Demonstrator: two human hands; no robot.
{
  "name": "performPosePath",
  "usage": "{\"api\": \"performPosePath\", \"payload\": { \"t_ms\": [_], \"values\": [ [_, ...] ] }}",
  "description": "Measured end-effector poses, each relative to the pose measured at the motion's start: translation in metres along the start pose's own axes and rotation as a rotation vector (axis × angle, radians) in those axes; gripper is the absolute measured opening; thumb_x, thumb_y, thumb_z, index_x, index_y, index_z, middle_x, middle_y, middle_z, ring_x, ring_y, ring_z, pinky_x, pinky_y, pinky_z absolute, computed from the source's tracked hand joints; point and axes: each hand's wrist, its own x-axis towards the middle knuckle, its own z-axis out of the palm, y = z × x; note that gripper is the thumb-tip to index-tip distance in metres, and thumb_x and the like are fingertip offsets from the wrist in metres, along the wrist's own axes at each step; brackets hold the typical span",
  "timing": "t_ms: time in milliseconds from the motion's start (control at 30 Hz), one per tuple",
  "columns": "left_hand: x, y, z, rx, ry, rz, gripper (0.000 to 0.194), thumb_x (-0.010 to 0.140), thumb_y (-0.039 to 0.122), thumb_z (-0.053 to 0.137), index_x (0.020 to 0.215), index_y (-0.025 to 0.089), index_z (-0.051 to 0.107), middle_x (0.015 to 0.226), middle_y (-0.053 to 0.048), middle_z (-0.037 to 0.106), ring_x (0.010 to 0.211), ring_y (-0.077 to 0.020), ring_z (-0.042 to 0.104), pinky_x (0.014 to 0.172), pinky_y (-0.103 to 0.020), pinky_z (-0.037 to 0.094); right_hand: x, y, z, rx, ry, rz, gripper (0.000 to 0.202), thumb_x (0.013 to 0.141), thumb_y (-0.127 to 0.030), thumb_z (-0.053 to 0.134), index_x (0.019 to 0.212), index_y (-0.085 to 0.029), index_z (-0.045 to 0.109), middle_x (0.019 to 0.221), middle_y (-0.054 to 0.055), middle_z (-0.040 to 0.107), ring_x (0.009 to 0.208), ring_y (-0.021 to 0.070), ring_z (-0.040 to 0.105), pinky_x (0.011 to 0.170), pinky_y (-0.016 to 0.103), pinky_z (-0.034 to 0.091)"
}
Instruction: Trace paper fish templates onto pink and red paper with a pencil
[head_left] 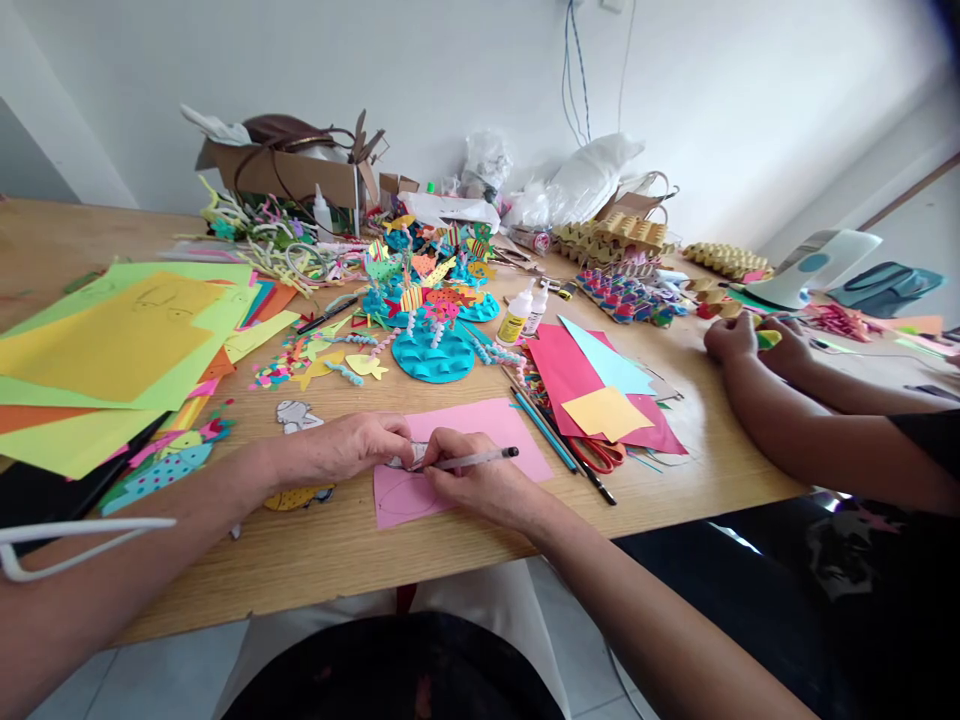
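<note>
My right hand (469, 475) is closed round a pen (480, 458), its tip down at a small white paper cutout (409, 457). My left hand (375, 440) presses its fingers together on that cutout, holding it against a pink sheet of paper (517, 425). A curved outline is drawn on the pink sheet's lower part. My hands partly cover the cutout, so its full shape is hidden. Left of the sheet lie a grey-white fish cutout (298, 415) and a yellow cutout (292, 498), partly behind my left forearm.
Fish decorations on a blue base (433, 350) stand beyond the pink sheet. Glue bottles (515, 318), red paper (555, 365), pencils (541, 425) and red-handled scissors (604, 455) lie to the right. Coloured sheets (112, 340) are stacked left. Another person's hands (750, 340) hold something yellow-green at right.
</note>
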Motion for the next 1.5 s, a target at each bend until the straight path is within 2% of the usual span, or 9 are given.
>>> {"api": "performPosePath", "payload": {
  "t_ms": [200, 400, 667, 933, 1000, 1167, 1500],
  "values": [
    [-0.001, -0.004, 0.003, 0.016, 0.022, -0.048, 0.025, 0.091, 0.032, 0.044, 0.086, 0.021, 0.065, 0.087, 0.001, 0.054, 0.081, -0.0166, 0.049, 0.071, -0.026, 0.034, 0.002, 0.006, 0.001, 0.010, 0.015, 0.000, 0.012, 0.071, -0.004, 0.053, 0.072, -0.017, 0.055, 0.062, -0.004, 0.056, 0.054, 0.0080, 0.046, 0.053, 0.018, 0.035],
    [0.000, -0.005, 0.003, 0.029, 0.008, 0.008, 0.027, 0.091, 0.030, 0.042, 0.089, 0.023, 0.068, 0.091, 0.000, 0.056, 0.085, -0.0177, 0.050, 0.077, -0.027, 0.035, 0.001, 0.006, 0.000, 0.025, 0.013, 0.009, 0.012, 0.072, -0.005, 0.053, 0.072, -0.016, 0.055, 0.062, -0.004, 0.056, 0.054, 0.0081, 0.047, 0.051, 0.017, 0.035],
    [0.001, -0.016, 0.009, -0.188, 0.035, -0.128, 0.023, 0.086, 0.039, 0.051, 0.089, 0.022, 0.067, 0.089, 0.000, 0.058, 0.084, -0.0186, 0.051, 0.076, -0.027, 0.037, 0.001, 0.005, -0.001, 0.015, 0.013, 0.013, 0.012, 0.071, -0.004, 0.054, 0.071, -0.016, 0.055, 0.062, -0.005, 0.056, 0.054, 0.0079, 0.046, 0.051, 0.017, 0.034],
    [0.004, -0.006, 0.008, -0.267, 0.069, -0.247, 0.027, 0.082, 0.042, 0.052, 0.085, 0.020, 0.068, 0.086, -0.002, 0.059, 0.083, -0.0209, 0.051, 0.075, -0.030, 0.040, 0.003, 0.003, 0.001, 0.027, 0.011, 0.017, 0.014, 0.071, -0.002, 0.054, 0.072, -0.016, 0.055, 0.063, -0.004, 0.056, 0.054, 0.0078, 0.047, 0.052, 0.017, 0.034],
    [0.004, -0.005, 0.007, -0.228, 0.067, -0.217, 0.027, 0.083, 0.040, 0.051, 0.085, 0.020, 0.069, 0.087, -0.002, 0.060, 0.084, -0.0211, 0.051, 0.076, -0.030, 0.040, 0.003, 0.002, 0.001, 0.026, 0.011, 0.013, 0.014, 0.071, -0.002, 0.054, 0.072, -0.016, 0.055, 0.063, -0.004, 0.056, 0.055, 0.0080, 0.047, 0.052, 0.017, 0.035],
    [0.003, -0.007, 0.004, -0.017, 0.023, 0.010, 0.027, 0.087, 0.029, 0.045, 0.087, 0.022, 0.071, 0.094, -0.002, 0.061, 0.086, -0.0191, 0.052, 0.080, -0.030, 0.039, 0.004, 0.002, 0.003, 0.028, 0.016, 0.019, 0.014, 0.072, -0.002, 0.053, 0.072, -0.016, 0.055, 0.062, -0.004, 0.055, 0.055, 0.0084, 0.048, 0.052, 0.017, 0.035],
    [0.001, -0.013, 0.005, -0.016, 0.039, 0.093, 0.028, 0.093, 0.026, 0.041, 0.088, 0.019, 0.068, 0.093, -0.004, 0.061, 0.086, -0.0173, 0.054, 0.079, -0.028, 0.040, 0.004, 0.000, 0.001, 0.024, 0.001, 0.013, 0.014, 0.073, -0.002, 0.054, 0.073, -0.017, 0.056, 0.064, -0.005, 0.056, 0.058, 0.0086, 0.049, 0.054, 0.017, 0.036]
  ]
}}
